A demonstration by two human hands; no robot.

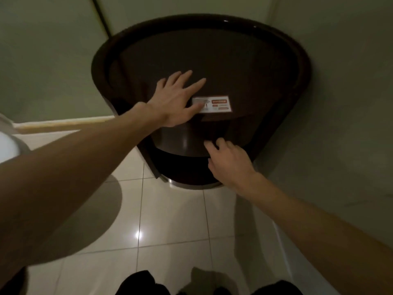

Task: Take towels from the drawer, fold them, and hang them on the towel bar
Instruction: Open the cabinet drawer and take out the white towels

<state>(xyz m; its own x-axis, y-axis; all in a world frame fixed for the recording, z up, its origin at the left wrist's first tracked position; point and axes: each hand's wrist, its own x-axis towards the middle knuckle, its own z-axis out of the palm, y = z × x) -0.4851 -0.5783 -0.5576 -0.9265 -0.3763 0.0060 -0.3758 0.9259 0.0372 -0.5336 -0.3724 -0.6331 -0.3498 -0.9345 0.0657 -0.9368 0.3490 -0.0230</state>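
A dark brown rounded corner cabinet (244,60) stands against the walls ahead of me. My left hand (176,96) lies flat on its top with fingers spread, the thumb touching a white and red card (212,104). My right hand (229,160) is lower, fingers curled at the curved drawer front (182,141) below the top edge. Whether it grips the drawer I cannot tell. No towel and no towel bar are visible.
Glossy white floor tiles (170,220) stretch below me. Pale walls close in on the left and right. A white rounded fixture (8,143) sits at the far left. My dark footwear (138,284) shows at the bottom edge.
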